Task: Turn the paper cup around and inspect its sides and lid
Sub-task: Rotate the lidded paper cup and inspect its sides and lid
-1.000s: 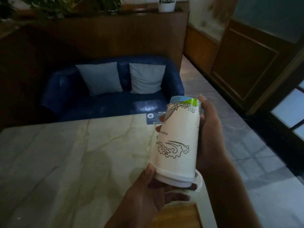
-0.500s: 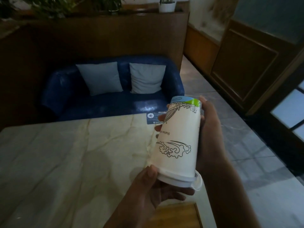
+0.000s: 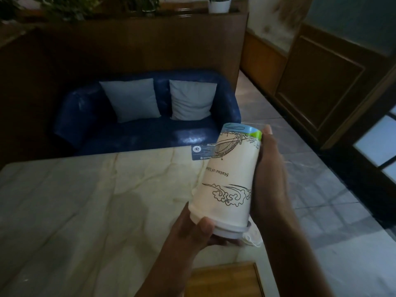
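The paper cup (image 3: pixel 231 181) is held upside down above the near right corner of the desk (image 3: pixel 85 200), its lid (image 3: pixel 230 229) pointing down toward the person and its blue-and-green base band up and away. Against the frames of a moment ago it has rolled a little about its long axis: the printed wording now faces the camera more squarely, the wave drawing has slid toward the right edge, and the fingertips that showed at the cup's left edge are no longer seen. That suggests the inspection of the sides is under way, with part of the wall not yet turned to view, and the top face of the lid not shown at all

The left hand (image 3: pixel 192 230) cups the lid end from below, thumb curled against the cup's lower wall just above the lid rim. The right hand (image 3: pixel 270 179) lies flat along the cup's right side, fingers straight and pressed together, the tips reaching the base band

The writing on the cup reads, inverted, "Statue of", with a further word too cut off to read. Line drawings of a curved arched structure and a curling wave flank it. A small dark card (image 3: pixel 202 151) lies on the desk behind the cup; its print is too small to read
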Motion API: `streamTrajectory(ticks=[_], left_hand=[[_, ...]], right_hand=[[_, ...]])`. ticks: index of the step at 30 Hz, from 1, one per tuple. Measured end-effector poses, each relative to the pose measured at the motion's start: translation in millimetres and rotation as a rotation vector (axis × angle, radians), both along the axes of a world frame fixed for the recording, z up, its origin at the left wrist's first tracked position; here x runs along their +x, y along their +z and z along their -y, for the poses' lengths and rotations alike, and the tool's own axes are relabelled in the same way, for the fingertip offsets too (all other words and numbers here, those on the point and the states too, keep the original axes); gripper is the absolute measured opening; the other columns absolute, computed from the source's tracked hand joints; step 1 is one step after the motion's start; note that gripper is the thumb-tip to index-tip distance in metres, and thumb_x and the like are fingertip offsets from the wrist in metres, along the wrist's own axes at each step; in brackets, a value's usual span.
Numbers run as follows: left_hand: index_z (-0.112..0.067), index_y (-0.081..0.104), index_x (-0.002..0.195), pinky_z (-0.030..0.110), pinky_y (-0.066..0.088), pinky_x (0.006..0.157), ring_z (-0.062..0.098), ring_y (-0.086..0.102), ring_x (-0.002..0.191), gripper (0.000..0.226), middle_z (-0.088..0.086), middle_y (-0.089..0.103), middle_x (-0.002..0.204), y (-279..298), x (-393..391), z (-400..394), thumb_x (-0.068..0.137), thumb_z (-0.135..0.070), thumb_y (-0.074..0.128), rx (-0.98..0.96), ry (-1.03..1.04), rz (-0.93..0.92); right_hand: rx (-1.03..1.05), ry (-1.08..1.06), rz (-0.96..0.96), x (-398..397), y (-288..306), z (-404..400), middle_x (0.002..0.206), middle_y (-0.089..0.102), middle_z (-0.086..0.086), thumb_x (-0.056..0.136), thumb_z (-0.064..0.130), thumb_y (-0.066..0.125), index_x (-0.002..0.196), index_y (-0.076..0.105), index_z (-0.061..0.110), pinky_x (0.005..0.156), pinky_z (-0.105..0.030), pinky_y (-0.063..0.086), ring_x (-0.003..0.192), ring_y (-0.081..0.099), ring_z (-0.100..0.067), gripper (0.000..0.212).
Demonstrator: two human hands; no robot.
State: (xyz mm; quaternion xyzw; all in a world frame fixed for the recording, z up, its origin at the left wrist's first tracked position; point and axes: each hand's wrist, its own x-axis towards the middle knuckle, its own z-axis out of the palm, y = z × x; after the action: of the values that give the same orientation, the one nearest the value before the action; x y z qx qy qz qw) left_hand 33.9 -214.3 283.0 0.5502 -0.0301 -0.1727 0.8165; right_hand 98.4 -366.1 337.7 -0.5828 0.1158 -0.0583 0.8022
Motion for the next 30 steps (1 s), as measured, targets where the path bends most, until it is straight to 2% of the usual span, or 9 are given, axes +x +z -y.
streamTrajectory(ticks=[4,8,14,19,22,24,27,28,30], left_hand=[[-0.024,0.065,0.112,0.047,0.059,0.075,0.041,0.068,0.099,0.079,0.016,0.071,0.113,0.9,-1.0,2.0,0.047,-0.063,0.086,0.049,0.083,0.033],[-0.026,0.055,0.115,0.022,0.057,0.073,0.018,0.070,0.100,0.084,-0.003,0.072,0.111,1.5,-1.3,5.2,0.046,-0.061,0.087,0.135,0.122,0.106],[-0.049,0.048,0.110,0.030,0.059,0.076,0.015,0.068,0.102,0.085,-0.016,0.067,0.114,-3.7,-3.1,10.7,0.038,-0.066,0.088,0.310,0.216,0.173],[-0.050,0.042,0.108,0.036,0.061,0.078,0.016,0.066,0.103,0.095,-0.023,0.062,0.110,-5.6,-4.0,16.6,0.027,-0.068,0.088,0.437,0.308,0.208],[-0.050,0.038,0.109,0.033,0.060,0.078,0.014,0.063,0.105,0.098,-0.028,0.057,0.109,-2.0,-5.9,18.0,0.026,-0.069,0.086,0.493,0.298,0.249],[-0.048,0.039,0.113,0.037,0.059,0.080,0.017,0.064,0.107,0.100,-0.026,0.059,0.111,0.5,-6.5,17.3,0.027,-0.066,0.089,0.451,0.274,0.237],[-0.044,0.044,0.116,0.026,0.060,0.069,0.009,0.068,0.099,0.098,-0.010,0.064,0.111,10.0,-0.2,13.0,0.030,-0.071,0.085,0.314,0.143,0.176],[-0.034,0.045,0.117,0.025,0.060,0.063,0.011,0.070,0.095,0.103,-0.001,0.064,0.111,10.6,2.4,11.5,0.029,-0.070,0.085,0.219,0.089,0.131],[-0.010,0.048,0.121,0.039,0.062,0.059,0.031,0.070,0.093,0.117,0.021,0.063,0.115,7.1,2.2,7.7,0.024,-0.056,0.094,-0.033,0.010,-0.021]], right_hand=[[-0.055,0.008,0.005,0.4,-0.2,-2.4,0.078,0.081,-0.009,0.088,0.073,0.037,0.077,0.079,0.038,0.067,-0.040,0.065,0.067,0.080,-0.023,0.056],[-0.076,0.022,-0.008,0.2,-0.6,-2.1,0.076,0.082,-0.006,0.088,0.071,0.037,0.076,0.078,0.042,0.060,-0.033,0.065,0.064,0.080,-0.019,0.051],[-0.052,0.095,-0.008,-0.3,2.1,-0.3,0.073,0.080,-0.005,0.081,0.081,0.041,0.079,0.080,0.038,0.061,-0.029,0.063,0.064,0.078,-0.019,0.058],[-0.070,0.178,0.015,0.1,7.8,-2.3,0.090,0.081,-0.015,0.070,0.092,0.048,0.080,0.080,0.042,0.072,-0.038,0.064,0.076,0.080,-0.024,0.060],[-0.091,0.129,0.042,0.9,10.4,-5.7,0.089,0.078,-0.019,0.057,0.097,0.058,0.073,0.076,0.044,0.072,-0.042,0.062,0.071,0.077,-0.023,0.058],[-0.071,0.123,0.049,0.2,10.3,-4.3,0.092,0.074,-0.025,0.054,0.095,0.061,0.072,0.074,0.043,0.069,-0.040,0.061,0.068,0.075,-0.023,0.056],[0.044,0.190,0.046,-0.9,10.2,0.8,0.088,0.081,-0.015,0.058,0.089,0.066,0.077,0.080,0.040,0.065,-0.034,0.063,0.068,0.076,-0.019,0.054],[0.089,0.213,0.045,-1.2,10.4,1.8,0.087,0.081,-0.011,0.059,0.087,0.068,0.080,0.082,0.038,0.064,-0.033,0.063,0.070,0.077,-0.019,0.055],[0.158,0.232,0.045,-2.0,10.9,2.7,0.092,0.083,-0.010,0.061,0.082,0.070,0.086,0.084,0.032,0.065,-0.032,0.064,0.074,0.079,-0.019,0.058]])
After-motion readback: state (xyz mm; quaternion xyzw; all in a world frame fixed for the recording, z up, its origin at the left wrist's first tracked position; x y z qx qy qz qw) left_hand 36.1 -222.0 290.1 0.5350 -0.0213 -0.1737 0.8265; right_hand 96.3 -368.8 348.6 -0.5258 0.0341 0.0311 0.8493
